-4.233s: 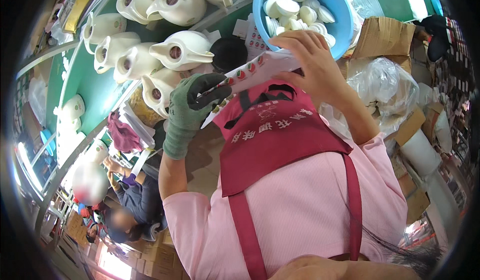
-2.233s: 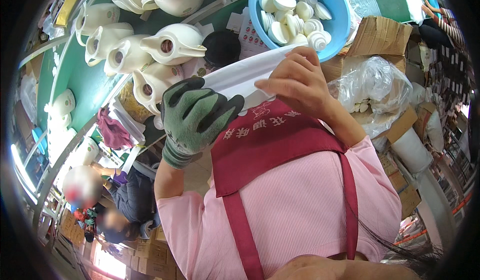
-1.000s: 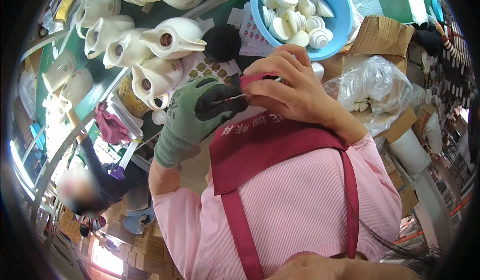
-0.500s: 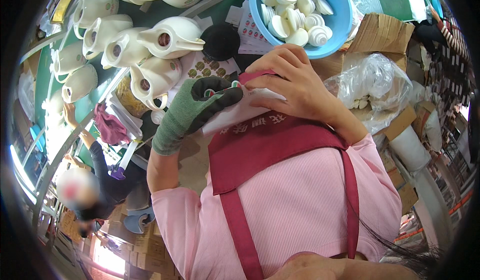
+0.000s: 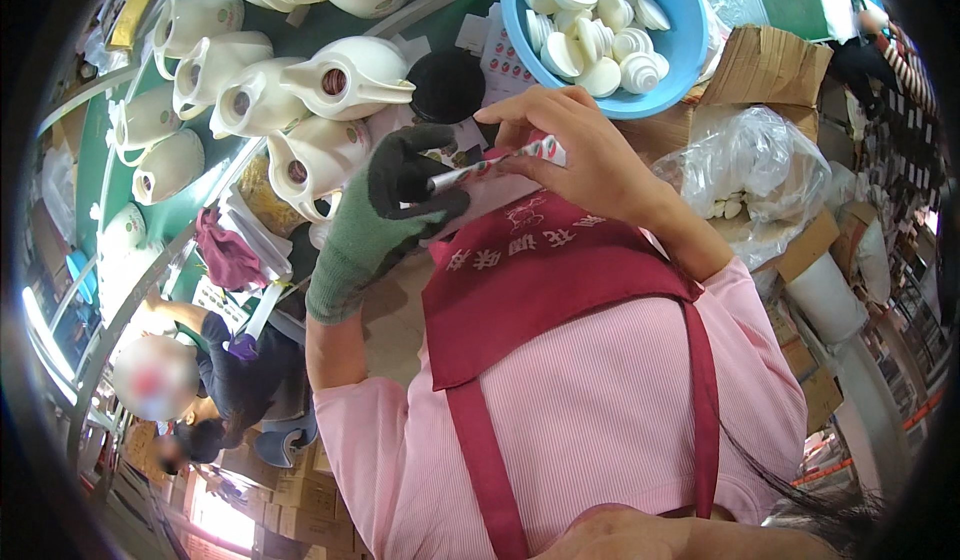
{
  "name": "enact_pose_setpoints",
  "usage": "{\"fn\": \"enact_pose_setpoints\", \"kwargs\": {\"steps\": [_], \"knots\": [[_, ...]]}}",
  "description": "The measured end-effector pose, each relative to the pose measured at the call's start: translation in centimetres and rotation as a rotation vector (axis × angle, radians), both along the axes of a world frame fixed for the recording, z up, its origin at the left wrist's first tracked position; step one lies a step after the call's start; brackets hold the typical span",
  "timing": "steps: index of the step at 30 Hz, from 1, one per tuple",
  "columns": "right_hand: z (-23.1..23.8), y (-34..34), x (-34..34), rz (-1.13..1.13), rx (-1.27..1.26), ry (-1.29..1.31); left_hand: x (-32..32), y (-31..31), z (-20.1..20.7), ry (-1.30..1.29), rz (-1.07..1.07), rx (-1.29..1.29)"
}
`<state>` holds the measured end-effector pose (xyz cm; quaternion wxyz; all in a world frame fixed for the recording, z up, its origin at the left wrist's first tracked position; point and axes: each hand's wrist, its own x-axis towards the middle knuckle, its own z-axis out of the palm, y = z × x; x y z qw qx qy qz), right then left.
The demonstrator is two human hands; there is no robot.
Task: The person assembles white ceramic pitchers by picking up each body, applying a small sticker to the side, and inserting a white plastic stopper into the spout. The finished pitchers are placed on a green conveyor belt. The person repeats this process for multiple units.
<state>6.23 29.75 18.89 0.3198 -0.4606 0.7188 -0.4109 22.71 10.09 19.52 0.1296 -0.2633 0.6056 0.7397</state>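
Observation:
Between my two hands is a white sheet of small red-and-green stickers (image 5: 484, 171), bent and seen almost edge-on. My left hand (image 5: 385, 210), in a green knitted glove with a dark palm, is closed on its left end. My bare right hand (image 5: 590, 160) grips the other end with the thumb below, its index finger stretched out to the left. Beyond the left hand stands a cream-white jug (image 5: 350, 78) among several like it, each with a spout and a handle. A black round object (image 5: 446, 88) sits just past the sheet.
A blue basin (image 5: 690, 65) of white lids (image 5: 600, 76) stands ahead of my right hand. To the right are an open cardboard box (image 5: 765, 70) and a clear plastic bag (image 5: 750, 155). A maroon cloth (image 5: 226, 250) hangs at left, near another person (image 5: 235, 370).
The sheet has turned from showing its white back to showing its printed stickers. My left hand has shifted slightly left, and my right index finger has stretched out. The other person's arm has moved.

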Motion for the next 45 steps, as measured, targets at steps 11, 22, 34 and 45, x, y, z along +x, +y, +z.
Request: {"fn": "enact_pose_setpoints", "kwargs": {"steps": [11, 22, 34, 45], "knots": [[0.8, -0.7, 0.9, 0.045, -0.051, 0.088, 0.9, 1.3, 1.5, 0.135, 0.021, -0.386], [-0.1, -0.9, 1.5, -0.098, -0.271, 0.342, 0.1, 1.3, 0.6, 0.065, 0.166, -0.024], [0.0, -1.1, 1.5, -0.234, -0.225, 0.425, -0.1, 2.0, 0.1, -0.036, 0.196, -0.077], [0.5, -0.5, 0.8, -0.094, -0.109, 0.324, 0.7, 2.0, -0.8, 0.04, 0.257, -0.11]]}}
